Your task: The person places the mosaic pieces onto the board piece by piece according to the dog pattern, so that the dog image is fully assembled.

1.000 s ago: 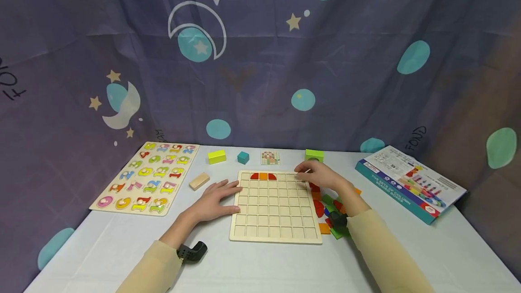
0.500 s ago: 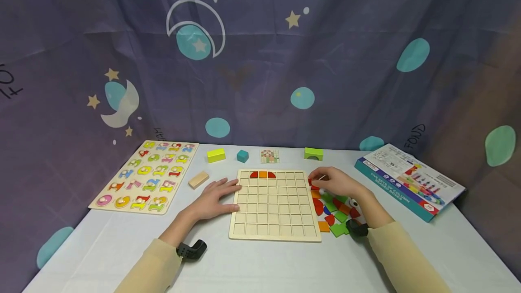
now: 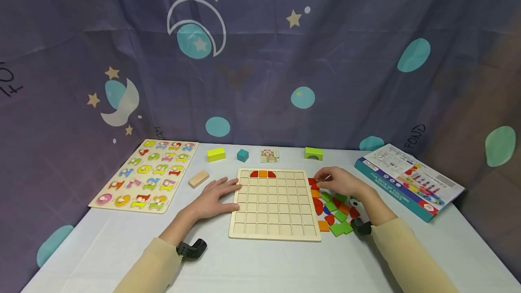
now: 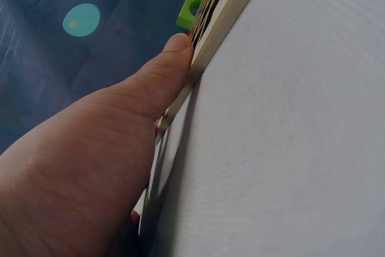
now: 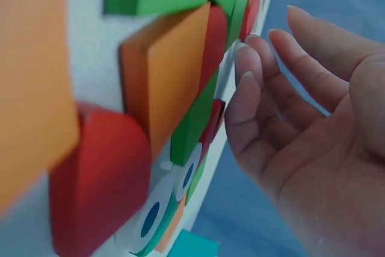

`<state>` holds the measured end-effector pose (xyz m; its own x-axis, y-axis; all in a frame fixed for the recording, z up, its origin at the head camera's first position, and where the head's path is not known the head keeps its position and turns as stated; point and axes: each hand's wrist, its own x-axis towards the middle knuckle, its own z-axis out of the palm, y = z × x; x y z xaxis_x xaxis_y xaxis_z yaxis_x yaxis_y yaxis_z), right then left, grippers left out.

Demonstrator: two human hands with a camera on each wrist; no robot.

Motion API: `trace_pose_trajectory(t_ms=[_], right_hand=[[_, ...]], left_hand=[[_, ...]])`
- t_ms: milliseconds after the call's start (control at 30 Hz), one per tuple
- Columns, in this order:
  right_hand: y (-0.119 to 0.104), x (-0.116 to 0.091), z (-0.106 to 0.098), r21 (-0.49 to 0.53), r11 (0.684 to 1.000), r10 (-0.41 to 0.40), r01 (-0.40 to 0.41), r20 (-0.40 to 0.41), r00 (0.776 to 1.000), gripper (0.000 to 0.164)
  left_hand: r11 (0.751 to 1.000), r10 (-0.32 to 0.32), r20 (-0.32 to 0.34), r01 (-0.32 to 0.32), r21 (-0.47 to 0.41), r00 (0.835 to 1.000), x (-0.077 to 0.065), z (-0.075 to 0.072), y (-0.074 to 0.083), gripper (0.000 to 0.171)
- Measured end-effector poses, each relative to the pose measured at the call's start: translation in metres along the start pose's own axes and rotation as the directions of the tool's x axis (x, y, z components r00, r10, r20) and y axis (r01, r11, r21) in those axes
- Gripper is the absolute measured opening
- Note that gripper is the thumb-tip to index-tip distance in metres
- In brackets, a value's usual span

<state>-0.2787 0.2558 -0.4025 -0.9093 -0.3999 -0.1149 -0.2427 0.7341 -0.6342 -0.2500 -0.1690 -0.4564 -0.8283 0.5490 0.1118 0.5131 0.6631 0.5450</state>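
Head view: My left hand (image 3: 212,199) rested at the left edge of the wooden board (image 3: 274,207), its fingers straight and gripping nothing. Over the last second my right hand (image 3: 339,181) had left the board's top right corner and come to the red tiles (image 3: 312,181) just beyond its right edge, at the top of a loose pile of tiles (image 3: 340,215). In the board's top row sat an orange square (image 3: 263,174) with a red curved tile (image 3: 254,174) on each side, all three unchanged. I judged that the work had shifted from the board to the pile, with the layout no further along.

Left wrist view: My thumb (image 4: 162,76) lay against the board's edge, relaxed and unclenched, while a green arch block (image 4: 183,17) showed beyond the board.

Right wrist view: An orange tile (image 5: 171,76) stood out among the pieces beside the board. My right fingers were bent near the pile's far end; whether they pinched a red tile, I could not tell.
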Motion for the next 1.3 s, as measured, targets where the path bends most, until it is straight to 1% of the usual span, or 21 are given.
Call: trace_pose_trajectory(t_ms=[200, 533, 667, 833, 933, 1100, 1300], right_hand=[[0.003, 0.005, -0.003, -0.007, 1.000, 0.000, 0.001, 0.029, 1.000, 0.024], [-0.002, 0.010, -0.005, -0.054, 0.997, 0.050, -0.047, 0.056, 0.997, 0.022], [-0.007, 0.012, -0.002, -0.089, 0.995, 0.059, -0.054, 0.059, 0.996, 0.019], [-0.009, 0.012, 0.001, -0.139, 0.985, 0.104, -0.097, 0.041, 0.994, 0.018], [-0.008, 0.013, 0.001, -0.150, 0.982, 0.120, -0.113, 0.034, 0.992, 0.019], [-0.007, 0.012, 0.004, -0.128, 0.987, 0.102, -0.098, 0.027, 0.994, 0.020], [-0.009, 0.011, 0.004, -0.090, 0.993, 0.076, -0.074, 0.017, 0.997, 0.015]], left_hand=[[1.000, 0.001, -0.001, -0.001, 0.001, 1.000, 0.000, 0.000, 0.000, 0.067], [1.000, -0.005, -0.010, 0.005, -0.004, 1.000, -0.001, 0.000, 0.000, 0.068], [1.000, -0.005, -0.012, 0.005, -0.004, 1.000, -0.001, 0.000, 0.000, 0.067], [1.000, 0.003, -0.008, -0.003, -0.006, 1.000, -0.001, 0.000, 0.001, 0.067], [1.000, 0.007, -0.010, -0.008, -0.004, 1.000, -0.001, 0.000, 0.001, 0.067], [1.000, 0.015, -0.009, -0.015, 0.001, 1.000, 0.000, 0.001, 0.001, 0.067], [1.000, 0.013, -0.012, -0.013, -0.001, 1.000, -0.001, 0.001, 0.001, 0.067]])
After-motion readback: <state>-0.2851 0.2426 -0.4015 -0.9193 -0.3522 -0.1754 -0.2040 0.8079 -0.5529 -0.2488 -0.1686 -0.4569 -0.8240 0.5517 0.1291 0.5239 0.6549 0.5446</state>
